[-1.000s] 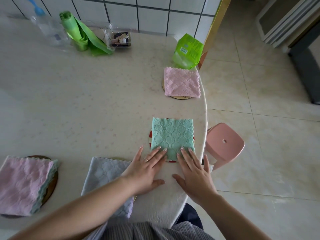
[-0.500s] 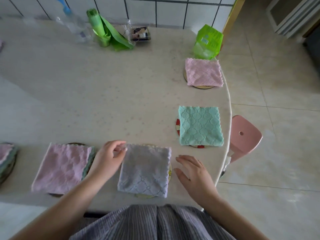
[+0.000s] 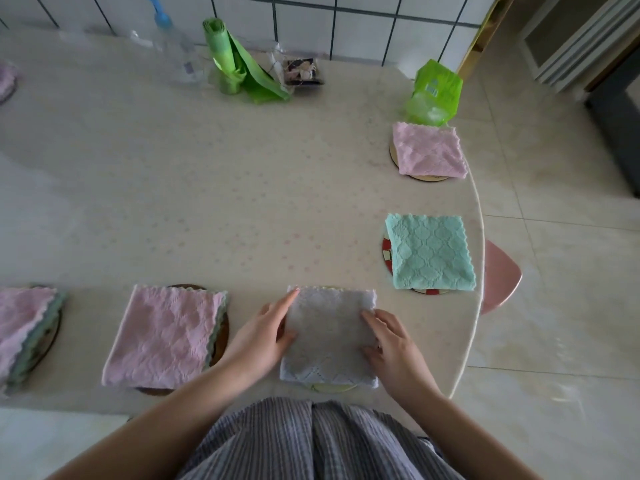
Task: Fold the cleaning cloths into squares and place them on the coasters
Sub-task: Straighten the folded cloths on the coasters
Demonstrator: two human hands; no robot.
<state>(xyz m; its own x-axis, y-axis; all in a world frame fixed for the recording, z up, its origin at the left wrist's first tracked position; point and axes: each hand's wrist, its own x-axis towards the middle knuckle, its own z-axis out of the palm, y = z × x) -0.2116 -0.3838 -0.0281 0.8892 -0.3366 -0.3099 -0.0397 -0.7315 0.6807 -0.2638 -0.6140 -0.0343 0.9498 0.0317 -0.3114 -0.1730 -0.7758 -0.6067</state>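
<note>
- Two hands bracket the grey cloth (image 3: 329,337); the left hand (image 3: 266,336) lies along its left edge with fingers straight and flat, the right hand (image 3: 391,344) rests on its right side with fingers loosely bent on the fabric; neither grip pinches or lifts the cloth, as far as the view shows
- The grey cloth sits folded to a near square at the near edge of the worktop (image 3: 207,188), over a pale coaster (image 3: 329,388) whose rim peeks out below it
- The cloth lies directly between the hands, its slightly longer axis running away from the person; both hands are equally near, so a squaring-up nudge could come from either side
- A teal cloth (image 3: 431,252) and a pink cloth (image 3: 427,148) already rest on coasters to the right; another pink cloth (image 3: 162,336) lies on a dark coaster just left
- Likely step: straightening this cloth on its coaster
</note>
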